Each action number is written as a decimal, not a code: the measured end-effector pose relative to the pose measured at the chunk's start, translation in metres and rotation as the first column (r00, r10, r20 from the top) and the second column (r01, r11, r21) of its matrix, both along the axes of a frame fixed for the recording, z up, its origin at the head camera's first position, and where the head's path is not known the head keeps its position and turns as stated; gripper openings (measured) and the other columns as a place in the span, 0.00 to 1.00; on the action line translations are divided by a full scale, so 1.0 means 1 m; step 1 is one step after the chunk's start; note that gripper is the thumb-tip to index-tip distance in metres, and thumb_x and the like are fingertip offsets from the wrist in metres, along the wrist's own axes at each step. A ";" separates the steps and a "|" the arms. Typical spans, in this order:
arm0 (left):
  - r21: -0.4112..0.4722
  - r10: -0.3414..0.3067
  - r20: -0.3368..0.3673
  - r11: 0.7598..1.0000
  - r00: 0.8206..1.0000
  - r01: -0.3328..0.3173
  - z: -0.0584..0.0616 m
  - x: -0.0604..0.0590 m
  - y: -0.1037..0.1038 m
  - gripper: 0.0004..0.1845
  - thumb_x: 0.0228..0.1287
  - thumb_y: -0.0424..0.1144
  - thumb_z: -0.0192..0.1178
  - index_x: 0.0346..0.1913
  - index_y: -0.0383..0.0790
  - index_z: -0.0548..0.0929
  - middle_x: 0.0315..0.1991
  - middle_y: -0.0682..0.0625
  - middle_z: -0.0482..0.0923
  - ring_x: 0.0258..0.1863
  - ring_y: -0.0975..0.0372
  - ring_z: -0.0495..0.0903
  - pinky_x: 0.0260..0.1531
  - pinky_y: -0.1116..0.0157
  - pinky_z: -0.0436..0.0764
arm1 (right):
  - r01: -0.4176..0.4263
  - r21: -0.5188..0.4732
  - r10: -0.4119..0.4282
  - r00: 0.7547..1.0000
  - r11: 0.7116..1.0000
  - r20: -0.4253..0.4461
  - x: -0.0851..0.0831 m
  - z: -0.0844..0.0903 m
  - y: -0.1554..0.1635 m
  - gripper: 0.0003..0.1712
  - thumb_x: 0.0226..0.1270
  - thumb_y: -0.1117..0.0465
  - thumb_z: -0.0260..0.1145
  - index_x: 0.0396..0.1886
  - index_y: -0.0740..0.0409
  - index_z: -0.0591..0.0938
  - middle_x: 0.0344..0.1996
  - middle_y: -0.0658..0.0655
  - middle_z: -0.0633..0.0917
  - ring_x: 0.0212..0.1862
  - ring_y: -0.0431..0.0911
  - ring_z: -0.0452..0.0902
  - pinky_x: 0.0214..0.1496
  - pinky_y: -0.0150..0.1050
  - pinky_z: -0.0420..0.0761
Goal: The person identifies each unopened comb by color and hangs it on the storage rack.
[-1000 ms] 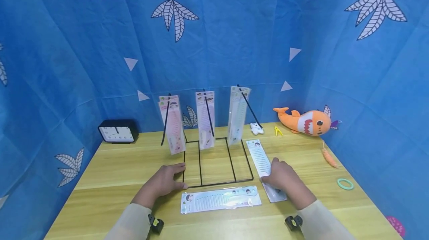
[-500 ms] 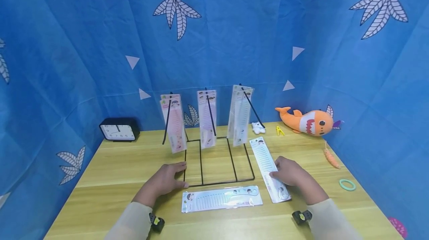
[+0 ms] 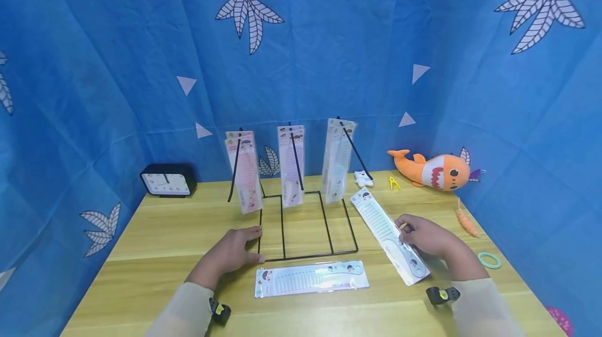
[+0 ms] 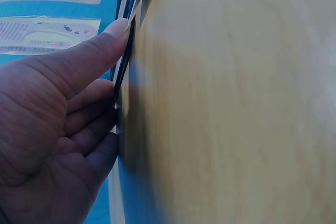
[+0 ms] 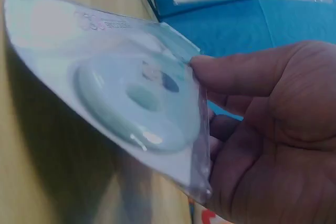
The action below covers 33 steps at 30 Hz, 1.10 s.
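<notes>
Fingers (image 5: 220,72) of our right hand (image 3: 425,235) pinch the packaged comb (image 3: 389,234) by its edge, tilting it up off the tabletop (image 3: 155,232) just right of the wire rack (image 3: 305,224). Our left hand (image 3: 230,252) rests with straight fingers (image 4: 89,51) against the rack's front corner. Another comb pack (image 3: 310,278) lies flat in front.

We see a packaged comb (image 3: 390,235), pale blue in a clear sleeve with a printed card, lying slanted. Its near end is tilted up off the wooden table (image 3: 155,232), right of the black wire rack (image 3: 305,224).
</notes>
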<state>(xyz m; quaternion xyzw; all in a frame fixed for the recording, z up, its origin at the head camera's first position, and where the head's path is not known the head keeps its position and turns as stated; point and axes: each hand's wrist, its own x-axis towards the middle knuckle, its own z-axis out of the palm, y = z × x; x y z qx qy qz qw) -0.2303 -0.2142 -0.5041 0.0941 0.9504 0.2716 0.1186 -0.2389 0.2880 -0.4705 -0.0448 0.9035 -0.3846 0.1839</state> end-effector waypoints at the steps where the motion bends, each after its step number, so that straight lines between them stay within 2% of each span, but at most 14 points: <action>1: 0.002 0.002 0.004 1.000 1.000 -0.002 0.000 0.000 0.000 0.41 0.63 0.47 0.81 0.77 0.43 0.79 0.82 0.48 0.71 0.83 0.43 0.66 0.82 0.42 0.68 | 0.005 -0.011 -0.005 1.000 1.000 -0.001 -0.001 0.000 0.003 0.16 0.79 0.68 0.60 0.62 0.62 0.78 0.43 0.59 0.80 0.43 0.51 0.76 0.40 0.42 0.79; 8: -0.007 0.013 0.012 1.000 1.000 -0.013 0.002 0.000 -0.001 0.41 0.63 0.47 0.81 0.77 0.44 0.79 0.82 0.47 0.71 0.83 0.43 0.65 0.82 0.42 0.68 | -0.011 -0.159 0.004 0.999 0.987 -0.048 -0.004 0.002 0.018 0.14 0.81 0.70 0.59 0.61 0.66 0.75 0.46 0.60 0.78 0.43 0.50 0.75 0.38 0.39 0.83; 11: -0.008 0.016 0.013 1.000 1.000 -0.016 0.001 0.000 -0.001 0.41 0.62 0.47 0.81 0.77 0.44 0.79 0.82 0.47 0.71 0.84 0.43 0.65 0.82 0.42 0.68 | -0.026 -0.230 0.006 0.996 0.973 -0.088 -0.006 0.006 0.020 0.13 0.81 0.71 0.59 0.60 0.68 0.74 0.44 0.60 0.77 0.44 0.49 0.76 0.40 0.40 0.86; 15: -0.013 0.010 0.009 1.000 1.000 -0.010 0.000 0.000 -0.001 0.41 0.63 0.47 0.81 0.77 0.44 0.79 0.82 0.47 0.71 0.83 0.43 0.66 0.82 0.42 0.68 | -0.032 -0.277 -0.011 0.988 0.960 -0.151 -0.009 0.015 0.019 0.11 0.82 0.71 0.60 0.58 0.68 0.74 0.44 0.61 0.79 0.46 0.48 0.79 0.46 0.42 0.91; 20: -0.018 0.000 0.005 1.000 1.000 0.000 0.000 0.000 0.000 0.40 0.63 0.47 0.81 0.77 0.43 0.79 0.82 0.47 0.71 0.83 0.42 0.66 0.82 0.42 0.69 | -0.067 -0.360 -0.014 0.976 0.930 -0.217 -0.008 0.024 0.015 0.11 0.81 0.72 0.60 0.57 0.73 0.75 0.53 0.69 0.84 0.52 0.44 0.86 0.55 0.47 0.94; 25: -0.016 0.009 0.006 1.000 1.000 -0.009 0.002 0.000 0.001 0.41 0.63 0.46 0.81 0.78 0.44 0.78 0.82 0.47 0.71 0.83 0.42 0.66 0.82 0.42 0.68 | -0.120 -0.406 0.011 0.965 0.906 -0.261 -0.003 0.030 0.012 0.12 0.80 0.73 0.61 0.58 0.74 0.77 0.61 0.75 0.83 0.54 0.41 0.88 0.56 0.44 0.94; 29: -0.013 0.014 0.008 1.000 1.000 -0.014 0.001 0.000 0.001 0.41 0.62 0.47 0.81 0.78 0.45 0.78 0.82 0.47 0.70 0.84 0.43 0.65 0.82 0.42 0.68 | -0.142 -0.384 0.033 0.960 0.912 -0.279 0.001 0.036 0.010 0.17 0.78 0.72 0.65 0.62 0.71 0.80 0.60 0.70 0.86 0.54 0.43 0.89 0.56 0.39 0.93; 33: -0.012 0.015 0.011 1.000 1.000 -0.015 0.001 0.000 0.001 0.41 0.63 0.47 0.81 0.78 0.45 0.78 0.82 0.48 0.70 0.84 0.43 0.65 0.82 0.42 0.68 | -0.188 -0.357 0.082 0.953 0.915 -0.292 0.007 0.042 0.005 0.20 0.76 0.70 0.69 0.64 0.66 0.82 0.55 0.60 0.90 0.52 0.44 0.90 0.56 0.36 0.91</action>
